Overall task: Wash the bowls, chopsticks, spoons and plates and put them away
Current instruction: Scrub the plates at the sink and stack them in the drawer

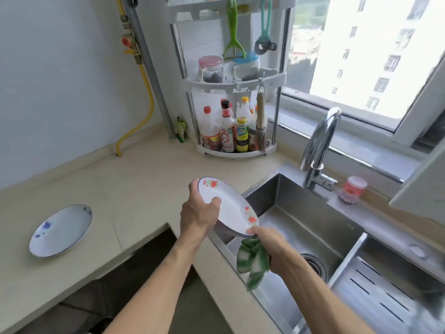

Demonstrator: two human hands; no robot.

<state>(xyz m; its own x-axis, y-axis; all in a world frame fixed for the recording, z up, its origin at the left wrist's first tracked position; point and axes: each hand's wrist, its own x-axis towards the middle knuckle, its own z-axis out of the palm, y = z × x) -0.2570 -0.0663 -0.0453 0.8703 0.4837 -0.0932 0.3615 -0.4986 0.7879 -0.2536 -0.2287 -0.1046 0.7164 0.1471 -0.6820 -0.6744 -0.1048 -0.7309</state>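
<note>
Left hand [201, 214] grips the far-left rim of the red-flowered plate [228, 208], thumb curled onto its face; right hand [267, 244] pinches the near rim while clutching a wet green cloth [252, 261] that hangs below. Plate is tilted, held over the left edge of the sink [313, 227] — likely so drips fall into the basin, not onto the desk [120, 189]. Two-point hold looks meant to steady a slippery plate while the cloth works its underside or rim.

Largest surroundings first: window [361, 56] behind; desk wrapping the corner; steel sink with drain [315, 263] and a slotted insert [385, 297] at right. No bowls, chopsticks or spoons visible in it. Corner rack [231, 80] holds sauce bottles [228, 131] and jars, with a hanging peeler [233, 32]. Tap [320, 143] stands behind the basin; no water seen running. Blue-patterned plate [61, 231] lies well apart on the desk at left — judged already washed and set aside. Pink dish brush [351, 192] sits by the tap.

Obstructions: none between plate and desk; the tap spout sits well behind the plate.
</note>
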